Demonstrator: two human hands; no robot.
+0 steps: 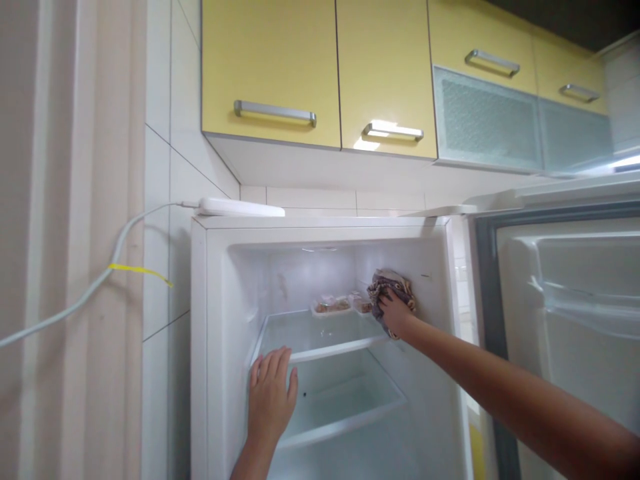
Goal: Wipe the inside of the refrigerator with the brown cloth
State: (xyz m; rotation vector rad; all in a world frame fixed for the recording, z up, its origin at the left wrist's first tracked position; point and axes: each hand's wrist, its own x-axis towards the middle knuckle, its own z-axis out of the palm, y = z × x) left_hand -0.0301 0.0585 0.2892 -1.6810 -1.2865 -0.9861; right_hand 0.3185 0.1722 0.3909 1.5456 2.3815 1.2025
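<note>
Right grip [397,313]: closed over bunched cloth [395,281].
Cloth: lay against right wall [434,293] of fridge [320,231].
Left grip [273,385]: stood open, seemingly empty, near upper shelf [325,351].
Cloth pressure: seemed best even, clear of food trays [332,306].

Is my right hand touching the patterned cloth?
Touching. The head view shows the right hand directly on the patterned cloth, fingers pressed into it.
</note>
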